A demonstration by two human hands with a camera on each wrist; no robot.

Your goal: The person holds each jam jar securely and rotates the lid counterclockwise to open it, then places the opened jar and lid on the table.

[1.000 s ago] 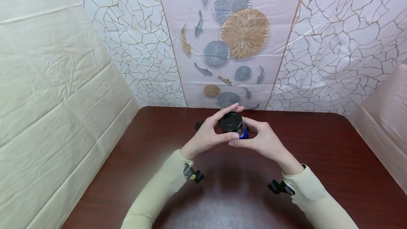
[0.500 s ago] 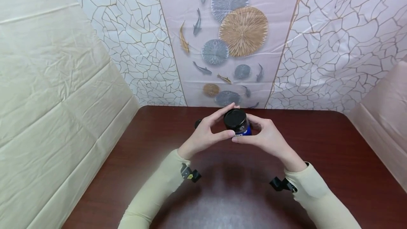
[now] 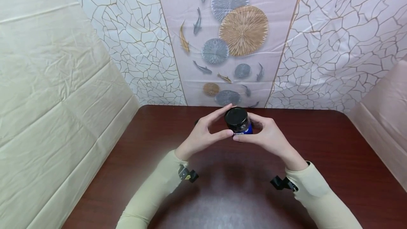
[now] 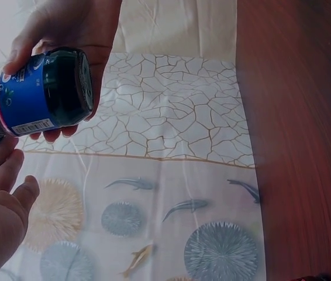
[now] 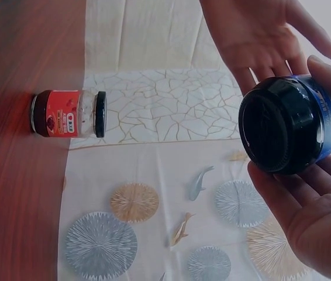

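A glass jar with a black lid and blue label (image 3: 244,130) is held above the table in my right hand (image 3: 268,135), lid up. In the right wrist view, the right thumb lies on one side of the jar (image 5: 282,126) and the fingers on the other. My left hand (image 3: 203,133) is beside the lid (image 3: 236,116), thumb and fingers spread, fingertips right at its edge. The left wrist view shows the left hand (image 4: 2,216) with its fingers extended near the lid end of the jar (image 4: 31,96), whose dark base faces the other way.
A second jar (image 5: 66,114), with a red label and black lid, stands on the dark red wooden table (image 3: 318,144); in the head view it is mostly hidden behind the left hand. A patterned cloth (image 3: 222,27) hangs behind the table, a plain cream one (image 3: 63,80) at the left.
The blue-labelled jar and right hand have moved slightly right and up. The left hand has slid a little left, so more of the lid shows between its thumb and fingers.
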